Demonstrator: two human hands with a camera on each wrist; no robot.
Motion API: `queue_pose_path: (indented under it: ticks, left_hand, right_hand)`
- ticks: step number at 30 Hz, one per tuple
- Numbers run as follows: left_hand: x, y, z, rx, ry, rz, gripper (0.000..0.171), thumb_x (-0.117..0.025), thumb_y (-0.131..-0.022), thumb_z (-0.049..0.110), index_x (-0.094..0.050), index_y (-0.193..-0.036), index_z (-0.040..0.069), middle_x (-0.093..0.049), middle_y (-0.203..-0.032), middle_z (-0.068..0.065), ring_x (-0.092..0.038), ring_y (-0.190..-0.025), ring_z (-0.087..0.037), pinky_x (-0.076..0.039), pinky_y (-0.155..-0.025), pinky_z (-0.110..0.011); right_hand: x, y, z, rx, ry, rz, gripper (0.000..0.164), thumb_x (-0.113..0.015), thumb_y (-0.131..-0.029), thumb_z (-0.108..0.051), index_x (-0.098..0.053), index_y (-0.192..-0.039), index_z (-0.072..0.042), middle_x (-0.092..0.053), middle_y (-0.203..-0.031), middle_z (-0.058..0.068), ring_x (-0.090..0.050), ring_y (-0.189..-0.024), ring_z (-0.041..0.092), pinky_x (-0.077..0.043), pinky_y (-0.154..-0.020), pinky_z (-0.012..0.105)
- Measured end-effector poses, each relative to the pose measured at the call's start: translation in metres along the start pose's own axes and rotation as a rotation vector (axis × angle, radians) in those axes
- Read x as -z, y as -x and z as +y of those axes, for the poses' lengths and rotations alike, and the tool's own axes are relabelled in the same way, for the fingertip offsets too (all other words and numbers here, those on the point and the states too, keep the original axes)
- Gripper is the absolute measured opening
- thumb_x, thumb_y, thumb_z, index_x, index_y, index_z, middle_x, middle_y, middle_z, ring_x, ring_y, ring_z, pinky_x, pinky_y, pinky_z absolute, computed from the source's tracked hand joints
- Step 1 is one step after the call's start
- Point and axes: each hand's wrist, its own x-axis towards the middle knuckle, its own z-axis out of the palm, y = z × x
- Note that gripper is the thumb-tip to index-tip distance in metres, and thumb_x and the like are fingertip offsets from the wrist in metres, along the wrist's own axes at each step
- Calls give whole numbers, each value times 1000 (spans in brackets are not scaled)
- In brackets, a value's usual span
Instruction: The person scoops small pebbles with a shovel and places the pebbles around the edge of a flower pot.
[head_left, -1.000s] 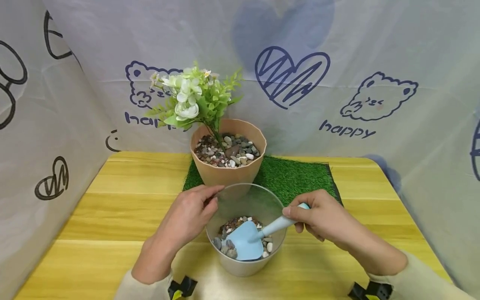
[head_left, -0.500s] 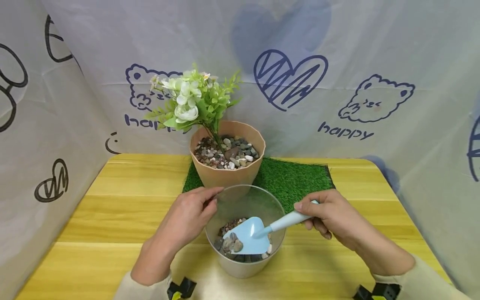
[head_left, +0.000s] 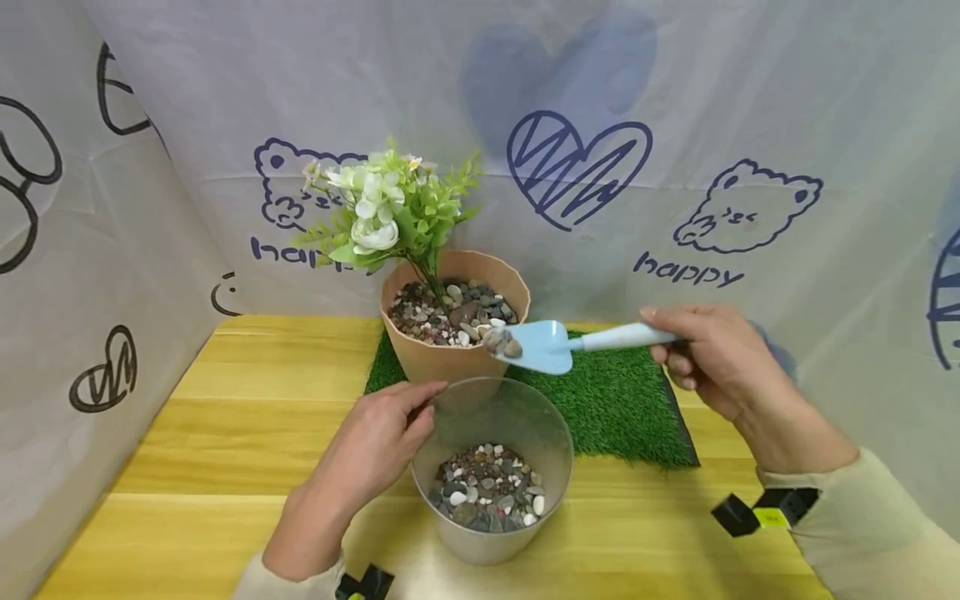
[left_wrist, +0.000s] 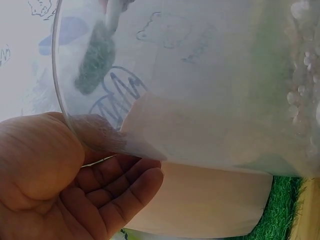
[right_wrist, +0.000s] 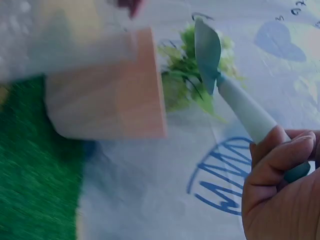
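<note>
My right hand (head_left: 720, 350) grips the handle of a light blue garden trowel (head_left: 546, 346), raised above the green mat. Several grey-brown pebbles (head_left: 501, 342) lie at the blade's tip, which overlaps the front rim of the peach flowerpot (head_left: 427, 358) in the head view. In the right wrist view the trowel (right_wrist: 245, 107) shows edge-on, its blade in front of the leaves. My left hand (head_left: 378, 433) pinches the rim of a clear plastic bucket (head_left: 480, 546), which stands upright with mixed pebbles (head_left: 491, 492) in its bottom. The left wrist view shows fingers (left_wrist: 130, 197) outside the bucket wall.
White artificial flowers (head_left: 378, 192) with green leaves rise from the flowerpot, set among pebbles. Artificial grass (head_left: 615, 417) lies under the pot on the yellow wooden table (head_left: 247, 383). A printed white cloth (head_left: 450, 83) hangs behind and at both sides.
My right hand has lifted the trowel with pebbles out of the bucket, up and forward to the flowerpot's rim. My left hand stays at the bucket's rim.
</note>
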Motion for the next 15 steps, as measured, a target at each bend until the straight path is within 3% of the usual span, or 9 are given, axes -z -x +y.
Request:
queue_pose_path:
  ticks: [3, 8, 12, 15]
  left_hand:
    - [-1, 0, 0, -8, 1, 3, 38, -58, -103, 10, -72, -138, 14, -75, -122, -4, -56, -76, -10, -50, -73, -32]
    - [-1, 0, -1, -4, -3, 5, 38, -58, -103, 11, -72, -138, 13, -75, -120, -4, -55, -75, -9, -50, -72, -31]
    - [-1, 0, -1, 7, -7, 4, 38, -58, -103, 12, -72, -138, 14, -75, -119, -3, -55, -73, -9, -50, -72, -31]
    - [-1, 0, -1, 7, -10, 8, 38, -59, -103, 12, -72, -138, 13, -75, -118, -3, -56, -74, -9, -50, -73, -31]
  right_hand:
    - [-2, -18, -17, 67, 73, 93, 26, -66, -105, -30, -76, -105, -7, -65, -65, -3, -47, -49, 4, -41, -44, 20]
    - [-22, -46, -33, 164, 387, 264, 45, -61, -106, -36, -70, -116, 6, -65, -67, -3, -53, -54, 8, -49, -51, 26]
    - [-43, -57, -35, 231, 598, 342, 42, -63, -105, -36, -74, -112, 4, -70, -69, 4, -61, -53, 14, -54, -49, 30]
    - [-58, -58, -35, 331, 810, 387, 38, -64, -104, -36, -76, -108, 0, -68, -68, 7, -56, -48, 16, -46, -43, 29]
